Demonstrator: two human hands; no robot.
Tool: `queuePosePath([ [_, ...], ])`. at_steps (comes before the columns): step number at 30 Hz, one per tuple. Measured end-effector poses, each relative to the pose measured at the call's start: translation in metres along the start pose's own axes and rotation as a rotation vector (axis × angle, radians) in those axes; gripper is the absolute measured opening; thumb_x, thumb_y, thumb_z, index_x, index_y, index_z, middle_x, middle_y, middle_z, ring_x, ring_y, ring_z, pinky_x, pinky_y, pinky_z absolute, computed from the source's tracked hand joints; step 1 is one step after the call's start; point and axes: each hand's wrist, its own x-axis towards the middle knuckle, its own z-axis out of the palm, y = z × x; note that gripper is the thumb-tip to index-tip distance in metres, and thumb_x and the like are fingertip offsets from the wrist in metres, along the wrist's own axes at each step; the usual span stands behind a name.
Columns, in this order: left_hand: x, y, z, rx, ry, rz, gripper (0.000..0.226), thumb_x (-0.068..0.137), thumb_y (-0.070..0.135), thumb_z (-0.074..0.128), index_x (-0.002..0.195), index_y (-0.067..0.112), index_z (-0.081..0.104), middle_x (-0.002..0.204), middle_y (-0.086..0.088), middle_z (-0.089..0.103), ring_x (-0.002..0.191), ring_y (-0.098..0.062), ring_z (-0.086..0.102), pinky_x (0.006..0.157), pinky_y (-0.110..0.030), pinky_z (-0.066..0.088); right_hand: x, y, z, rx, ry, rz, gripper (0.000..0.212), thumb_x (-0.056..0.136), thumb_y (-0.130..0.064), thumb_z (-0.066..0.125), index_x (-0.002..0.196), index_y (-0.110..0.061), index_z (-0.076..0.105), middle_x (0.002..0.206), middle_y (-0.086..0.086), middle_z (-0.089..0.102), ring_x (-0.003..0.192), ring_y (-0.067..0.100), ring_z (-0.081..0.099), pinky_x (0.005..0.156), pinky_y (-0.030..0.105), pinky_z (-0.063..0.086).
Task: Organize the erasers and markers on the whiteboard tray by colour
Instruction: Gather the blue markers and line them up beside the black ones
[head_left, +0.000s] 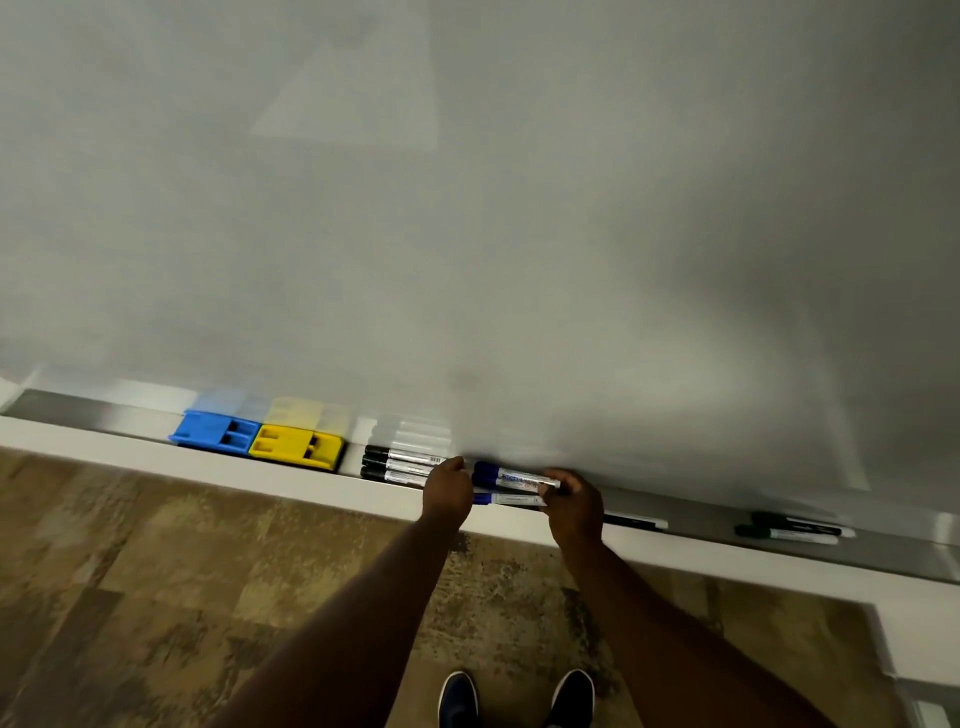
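A long grey whiteboard tray (130, 415) holds, at its left, a blue eraser (215, 433) touching a yellow eraser (296, 447). Just right lie three black-capped markers (397, 465) side by side, then blue-capped markers (506, 480) stacked together. Farther right rest a lone dark marker (636, 521) and two dark-capped markers (795, 531).

Blue lettering on the white barrel of the upper blue marker (514, 476), pinched at its right end by the right hand (571, 506), too blurred to read. Small barcode on the top black marker (402, 455), just left of the left hand (448, 491), digits not legible. Faint print on the lower blue marker (511, 499) between both hands, unreadable as well.
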Motion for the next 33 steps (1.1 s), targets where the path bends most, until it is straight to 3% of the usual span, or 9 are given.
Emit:
queuePosePath([
  [3, -0.003, -0.003, 0.002, -0.021, 0.039, -0.005, 0.031, 0.083, -0.004, 0.039, 0.093, -0.001, 0.068, 0.097, -0.02, 0.069, 0.088, -0.031, 0.059, 0.076, -0.032, 0.043, -0.001, -0.001, 0.0, 0.007, 0.025, 0.013, 0.024, 0.084, 0.005, 0.068, 0.106, -0.002, 0.073, 0.104, 0.022, 0.073, 0.099, 0.04, 0.067, 0.092, 0.057, 0.054],
  [7, -0.006, -0.006, 0.005, -0.01, 0.083, -0.023, 0.027, 0.081, -0.002, 0.041, 0.082, 0.005, 0.067, 0.088, -0.018, 0.069, 0.084, -0.035, 0.06, 0.068, -0.03, 0.04, -0.003, 0.001, -0.002, 0.03, 0.034, 0.032, 0.024, 0.084, 0.006, 0.067, 0.106, -0.004, 0.073, 0.104, 0.02, 0.073, 0.099, 0.038, 0.067, 0.092, 0.055, 0.055],
  [12, -0.006, -0.006, 0.005, -0.022, 0.087, -0.028, 0.034, 0.082, -0.004, 0.04, 0.096, 0.0, 0.07, 0.1, -0.018, 0.072, 0.098, -0.036, 0.065, 0.083, -0.037, 0.048, 0.0, -0.006, 0.004, -0.057, -0.017, 0.033, 0.025, 0.083, -0.003, 0.073, 0.107, -0.005, 0.071, 0.106, 0.016, 0.073, 0.095, 0.027, 0.066, 0.092, 0.039, 0.054],
  [17, -0.002, -0.003, 0.004, -0.047, 0.094, -0.079, 0.041, 0.087, 0.001, 0.039, 0.118, 0.002, 0.066, 0.119, -0.017, 0.069, 0.111, -0.034, 0.063, 0.1, -0.041, 0.05, -0.004, -0.006, 0.017, -0.181, -0.016, 0.047, 0.039, 0.081, -0.006, 0.076, 0.117, -0.003, 0.061, 0.116, 0.015, 0.066, 0.108, 0.032, 0.061, 0.096, 0.036, 0.049],
  [21, 0.0, 0.002, 0.003, 0.032, 0.094, -0.036, 0.028, 0.087, 0.002, 0.041, 0.092, 0.003, 0.068, 0.094, -0.016, 0.069, 0.087, -0.032, 0.061, 0.083, -0.037, 0.05, -0.012, -0.002, 0.019, -0.251, 0.116, 0.013, 0.039, 0.084, 0.003, 0.063, 0.122, -0.003, 0.056, 0.125, 0.018, 0.059, 0.115, 0.034, 0.058, 0.1, 0.039, 0.048],
  [23, 0.002, 0.002, 0.002, 0.065, 0.078, -0.022, 0.029, 0.087, 0.001, 0.041, 0.095, 0.003, 0.069, 0.095, -0.016, 0.068, 0.082, -0.027, 0.056, 0.076, -0.032, 0.046, -0.013, -0.001, 0.018, -0.243, 0.154, 0.015, 0.036, 0.086, 0.004, 0.057, 0.121, -0.003, 0.056, 0.124, 0.019, 0.059, 0.114, 0.035, 0.058, 0.096, 0.038, 0.048],
  [29, 0.004, 0.002, 0.002, 0.133, 0.048, 0.002, 0.033, 0.082, -0.002, 0.043, 0.1, 0.005, 0.071, 0.104, -0.018, 0.071, 0.081, -0.025, 0.055, 0.074, -0.026, 0.04, -0.009, -0.003, 0.019, -0.36, 0.03, 0.001, 0.042, 0.089, 0.002, 0.053, 0.13, -0.004, 0.056, 0.132, 0.018, 0.059, 0.124, 0.035, 0.054, 0.107, 0.039, 0.044],
  [33, 0.006, 0.003, 0.002, 0.169, 0.036, -0.005, 0.034, 0.081, -0.002, 0.044, 0.102, 0.002, 0.071, 0.108, -0.02, 0.07, 0.096, -0.035, 0.063, 0.077, -0.028, 0.042, -0.007, -0.002, 0.017, -0.414, 0.022, -0.039, 0.04, 0.087, 0.002, 0.053, 0.127, -0.005, 0.059, 0.129, 0.017, 0.062, 0.122, 0.035, 0.056, 0.104, 0.036, 0.044],
])
